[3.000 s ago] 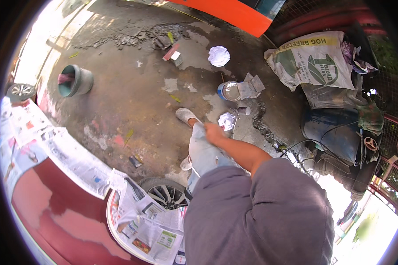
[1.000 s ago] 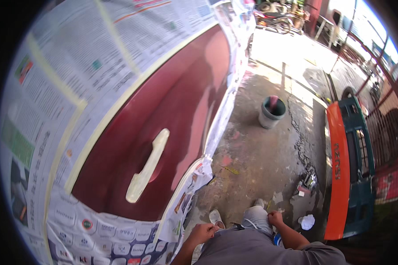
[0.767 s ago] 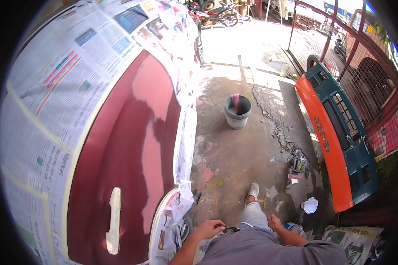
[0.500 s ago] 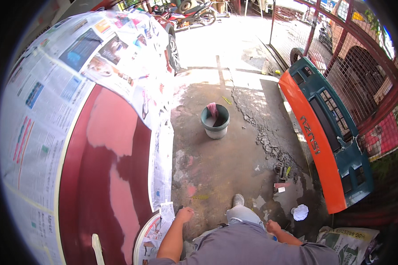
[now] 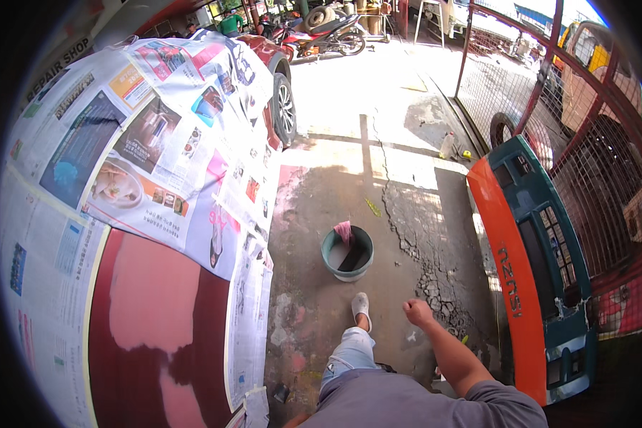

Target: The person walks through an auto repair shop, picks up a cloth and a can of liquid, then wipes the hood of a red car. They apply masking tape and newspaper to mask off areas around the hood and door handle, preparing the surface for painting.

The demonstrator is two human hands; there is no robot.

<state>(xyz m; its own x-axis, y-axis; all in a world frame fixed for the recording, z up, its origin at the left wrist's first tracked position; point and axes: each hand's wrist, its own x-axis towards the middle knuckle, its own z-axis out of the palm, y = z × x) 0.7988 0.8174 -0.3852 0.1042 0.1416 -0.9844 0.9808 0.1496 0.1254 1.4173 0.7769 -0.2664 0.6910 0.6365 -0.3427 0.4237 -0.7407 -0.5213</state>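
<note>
My right hand (image 5: 418, 312) is out in front of me over the concrete floor, its fingers curled closed with nothing showing in them. It is to the right of a bucket (image 5: 348, 276) and apart from it. A pink cloth (image 5: 343, 230) hangs over the bucket's far rim, and cloudy liquid with a dark patch shows inside. My left hand is out of view; only a bit of skin shows at the lower edge. To my left is a dark red car panel (image 5: 210, 314) with pinkish patches (image 5: 154, 296), bordered by taped newspaper (image 5: 150, 135).
An orange and green bumper (image 5: 506, 264) stands along the right by a wire mesh fence (image 5: 503, 78). Cracked concrete (image 5: 424, 274) runs beside the bucket. A car wheel (image 5: 284, 109) and a red motorcycle (image 5: 324, 39) are farther ahead. My shoe (image 5: 361, 307) is just short of the bucket.
I have stepped forward, so the bucket, car and bumper appear nearer. My right hand has swung forward, while my left hand has dropped back out of view.
</note>
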